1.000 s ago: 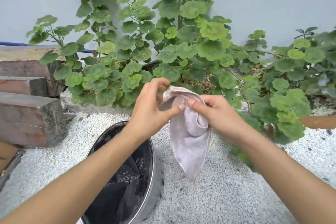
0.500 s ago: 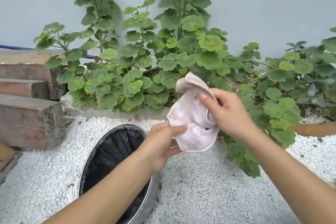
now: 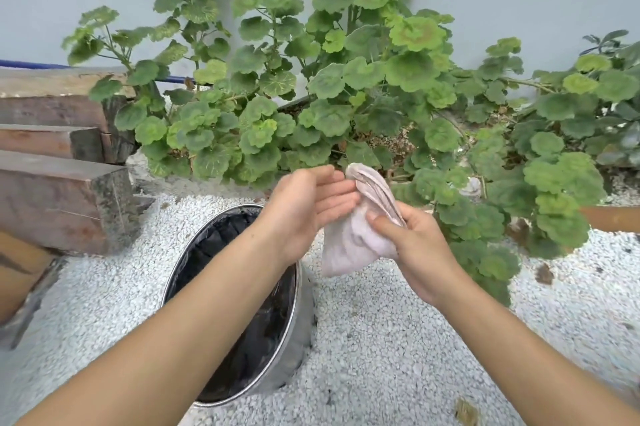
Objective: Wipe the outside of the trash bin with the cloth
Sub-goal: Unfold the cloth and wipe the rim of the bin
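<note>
Head view: the pale cloth hangs bunched, its long axis running from a top fold near the leaves down toward the gravel. The right hand grasps it around the middle, thumb across the front. The left hand lies flat against the cloth's upper left side, fingers extended, not clenched. Below the left forearm stands the trash bin, upright, mouth open upward, black liner inside. Open gravel lies to the bin's right and front; wooden blocks sit well apart on its left, plants behind.
</note>
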Demonstrator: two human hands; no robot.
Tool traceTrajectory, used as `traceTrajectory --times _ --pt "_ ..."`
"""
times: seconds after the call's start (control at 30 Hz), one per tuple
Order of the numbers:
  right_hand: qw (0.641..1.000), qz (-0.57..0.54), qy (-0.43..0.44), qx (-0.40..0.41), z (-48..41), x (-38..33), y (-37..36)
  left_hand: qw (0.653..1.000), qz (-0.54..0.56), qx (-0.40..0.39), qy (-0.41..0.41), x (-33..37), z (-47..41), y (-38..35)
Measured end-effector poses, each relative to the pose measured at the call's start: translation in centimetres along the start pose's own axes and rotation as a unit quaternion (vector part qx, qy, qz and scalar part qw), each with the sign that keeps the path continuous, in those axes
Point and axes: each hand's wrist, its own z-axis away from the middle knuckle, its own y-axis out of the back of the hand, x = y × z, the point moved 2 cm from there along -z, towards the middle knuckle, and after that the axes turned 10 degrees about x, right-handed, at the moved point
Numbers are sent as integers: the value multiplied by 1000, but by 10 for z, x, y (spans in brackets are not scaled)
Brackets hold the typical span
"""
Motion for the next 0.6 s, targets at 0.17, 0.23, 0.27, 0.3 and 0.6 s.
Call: traceTrajectory --times 0.17,0.23,0.27,0.3,0.6 --pt "987 -62 -145 45 -9 30 6 934 -297 99 -171 4 -7 34" --pt "984 -58 -160 44 -15 41 6 870 -445 117 -177 -4 -8 50" --pt "983 -62 -168 44 -17 46 6 833 -514 119 -167 -11 -8 57" --pt "981 -68 -177 43 -19 49 5 796 -575 118 -149 -17 -8 62" --pt "972 -52 -227 15 -18 70 6 775 -610 110 -120 -41 -16 68"
